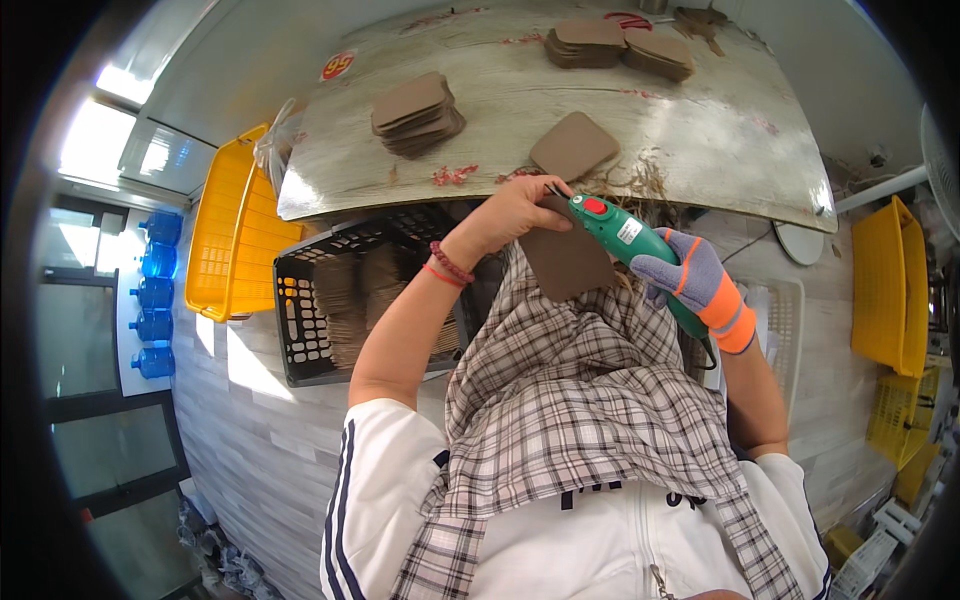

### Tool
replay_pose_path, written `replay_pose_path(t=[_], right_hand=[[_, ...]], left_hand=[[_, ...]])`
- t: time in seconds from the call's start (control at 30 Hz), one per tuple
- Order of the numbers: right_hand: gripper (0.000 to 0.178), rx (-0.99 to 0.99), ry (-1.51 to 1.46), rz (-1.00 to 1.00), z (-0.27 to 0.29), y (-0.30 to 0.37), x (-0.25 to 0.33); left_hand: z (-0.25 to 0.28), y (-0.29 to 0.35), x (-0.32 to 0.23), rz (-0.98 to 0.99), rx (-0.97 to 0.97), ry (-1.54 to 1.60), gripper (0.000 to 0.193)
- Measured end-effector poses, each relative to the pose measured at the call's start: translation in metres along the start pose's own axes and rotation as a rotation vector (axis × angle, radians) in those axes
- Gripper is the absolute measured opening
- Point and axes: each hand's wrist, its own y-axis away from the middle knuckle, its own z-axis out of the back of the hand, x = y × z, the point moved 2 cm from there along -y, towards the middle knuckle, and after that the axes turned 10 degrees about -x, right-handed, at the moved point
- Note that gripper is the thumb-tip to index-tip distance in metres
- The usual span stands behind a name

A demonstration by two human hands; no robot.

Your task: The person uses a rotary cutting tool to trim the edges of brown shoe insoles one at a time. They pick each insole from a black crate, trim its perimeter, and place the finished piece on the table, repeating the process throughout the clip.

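Note:
My bare left hand (513, 215) pinches the top edge of a flat brown rounded-corner piece (567, 262), which hangs over my lap in front of the table edge. My right hand (697, 283), in a grey and orange glove, is wrapped round a green handheld power tool (622, 232) with a red switch. The tool's dark, narrow tip meets the piece's top edge beside my left fingers; exactly how they touch is hidden. Just beyond, a similar brown piece (575, 145) lies alone on the table (490, 95), with stringy brown scraps (645, 178) to its right.
On the table stand a stack of brown pieces (415, 112) at left and two more stacks (588, 42) at the back. A black crate (300, 335) of packed pieces sits below left. Yellow baskets (235, 235) flank both sides; a white basket (790, 335) is at lower right.

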Motion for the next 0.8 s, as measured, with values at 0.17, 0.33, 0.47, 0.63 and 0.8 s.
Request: replay_pose_path(t=[0.17, 0.33, 0.47, 0.63, 0.8], right_hand=[[0.037, -0.096, -0.080, 0.012, 0.002, -0.005, -0.012], [0.036, -0.144, -0.100, -0.037, 0.019, 0.001, -0.025], [0.037, -0.180, -0.132, -0.053, 0.026, 0.003, -0.039], [0.038, -0.242, -0.157, -0.094, 0.031, 0.009, -0.053], [0.038, -0.256, -0.161, -0.083, 0.033, 0.011, -0.061]], left_hand=[[0.071, -0.006, -0.003, -0.094, -0.327, 0.007, 0.033], [0.212, -0.014, -0.052, -0.284, -0.915, 0.256, 0.036], [0.219, -0.031, -0.059, -0.351, -1.394, -1.206, 0.046], [0.083, -0.060, -0.003, -0.608, -0.916, -1.417, 0.060], [0.025, -0.077, 0.052, -0.382, -0.767, -1.233, 0.064]])
